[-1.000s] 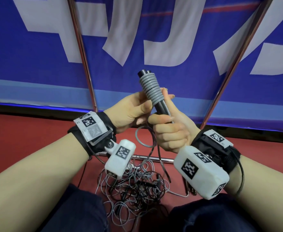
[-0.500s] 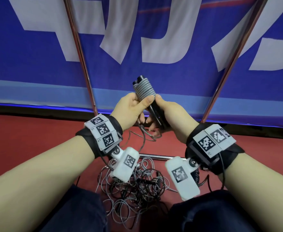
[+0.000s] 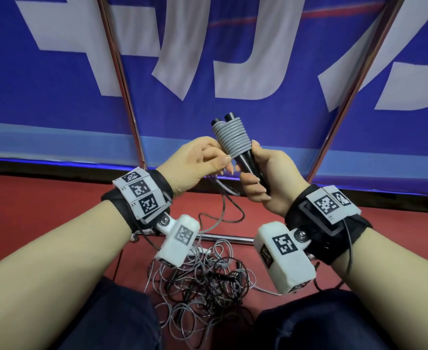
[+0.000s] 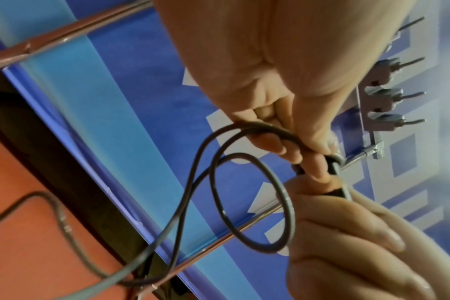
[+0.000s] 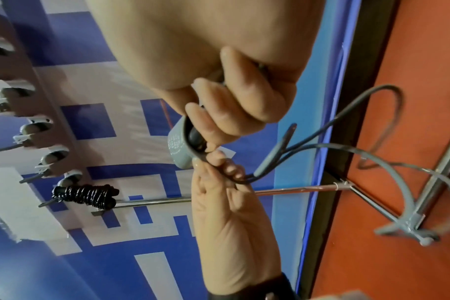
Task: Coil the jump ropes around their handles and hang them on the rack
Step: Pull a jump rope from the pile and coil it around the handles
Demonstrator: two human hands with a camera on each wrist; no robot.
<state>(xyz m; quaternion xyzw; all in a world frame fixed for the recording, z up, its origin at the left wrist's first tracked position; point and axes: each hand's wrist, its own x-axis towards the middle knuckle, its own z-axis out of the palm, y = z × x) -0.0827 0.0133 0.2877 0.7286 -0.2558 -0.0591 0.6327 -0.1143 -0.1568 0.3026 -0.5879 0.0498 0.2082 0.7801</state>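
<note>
Two black jump-rope handles stand together, tilted up to the left, with grey rope coiled in tight turns round their upper part. My right hand grips the handles' lower part. My left hand pinches the loose grey rope just below the coil. From there the rope loops down toward the floor. In the right wrist view my right hand wraps the handles, and my left hand holds the rope beside the grey coil.
A tangle of grey and black ropes lies on the red floor between my knees. The rack's metal legs and base bar stand ahead. One coiled black rope hangs on the rack's pegs. A blue banner is behind.
The handles tipped from upright to leaning left, and both hands shifted. My left hand went from pressing the coil to pinching the rope below it. The coil has grown a little.
</note>
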